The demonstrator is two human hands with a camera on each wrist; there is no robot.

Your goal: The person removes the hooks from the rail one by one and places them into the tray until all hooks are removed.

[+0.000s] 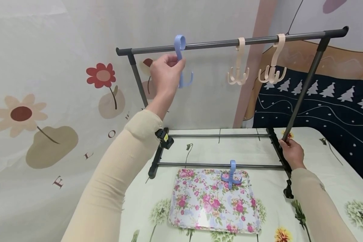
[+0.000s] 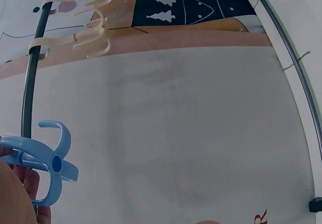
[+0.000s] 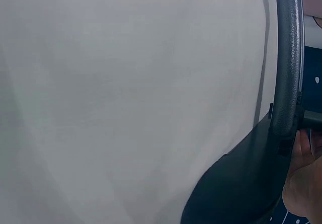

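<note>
The left hand point(image 1: 167, 72) pinched a blue hook point(image 1: 179, 43) in its fingers at the top bar point(image 1: 211, 44) of a rack point(image 1: 217, 165), left of two beige hooks point(image 1: 238, 64), while the right hand's point(image 1: 293, 155) fingers gripped the right post point(image 1: 304, 89) near its foot.

Backdrop: pale grey wall covering point(image 1: 217, 90), slightly creased, flower prints on left — one red flower point(image 1: 101, 75), one larger peach flower point(image 1: 21, 113) with dark red centre. Dark red letters F, L, O, W climb diagonally beside them. Dusty-pink vertical strip point(image 1: 250, 67) right of centre. Far right: brown-orange band point(image 1: 348, 62) over navy panel point(image 1: 335, 114), row of white trees, wavy lines, dots. Table point(image 1: 340, 188) below, whitish surface, rounded far-right corner, printed dandelions point(image 1: 360, 213) and stems. Lighting soft in head view — wall looks dimmer in right-wrist view.
</note>
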